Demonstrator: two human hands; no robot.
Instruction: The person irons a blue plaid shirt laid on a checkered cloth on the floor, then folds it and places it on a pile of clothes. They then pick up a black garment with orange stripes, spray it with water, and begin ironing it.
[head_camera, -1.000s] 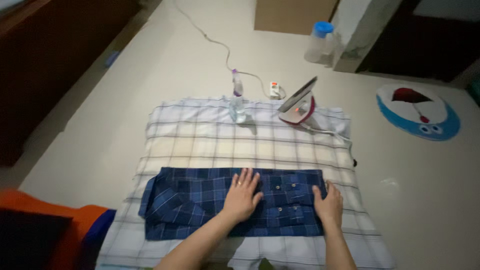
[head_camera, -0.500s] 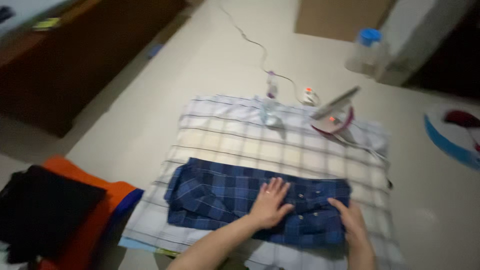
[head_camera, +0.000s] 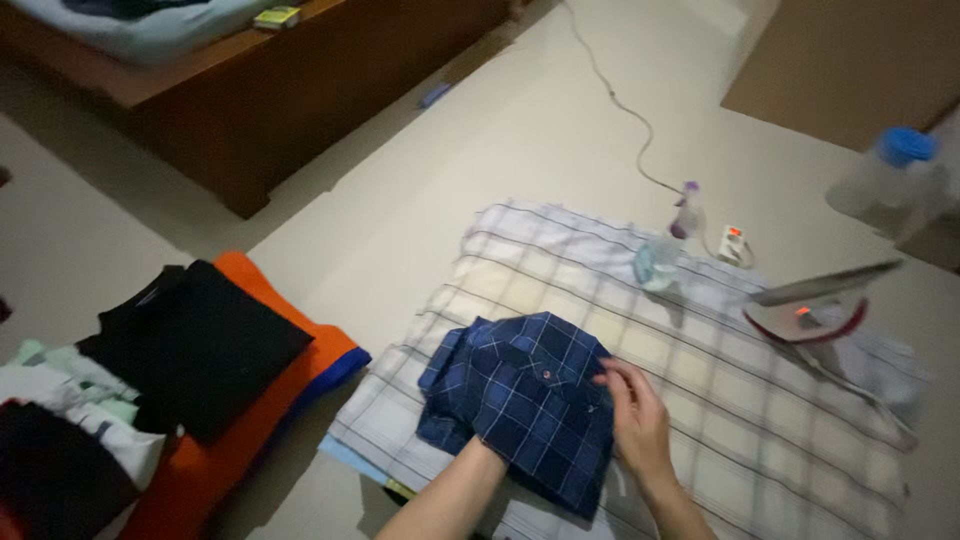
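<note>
A dark blue checked shirt (head_camera: 525, 400) lies folded into a compact bundle on a white checked cloth (head_camera: 560, 270) spread on the floor. My left hand (head_camera: 479, 453) is tucked under the shirt's near edge; only the wrist shows and the fingers are hidden by fabric. My right hand (head_camera: 634, 420) rests against the shirt's right side, with the fingertips pinching its upper right edge.
An iron (head_camera: 812, 308) stands at the cloth's right side, with a spray bottle (head_camera: 664, 256) and a power strip (head_camera: 735, 243) behind it. A clear jar with a blue lid (head_camera: 893, 172) is far right. Folded clothes, black (head_camera: 200, 345) on orange (head_camera: 312, 368), lie left. A wooden bed frame (head_camera: 260, 120) is beyond.
The shirt went from a long flat strip to a short folded bundle. My left hand moved from on top of it to beneath it. The view swung left, showing the clothes pile.
</note>
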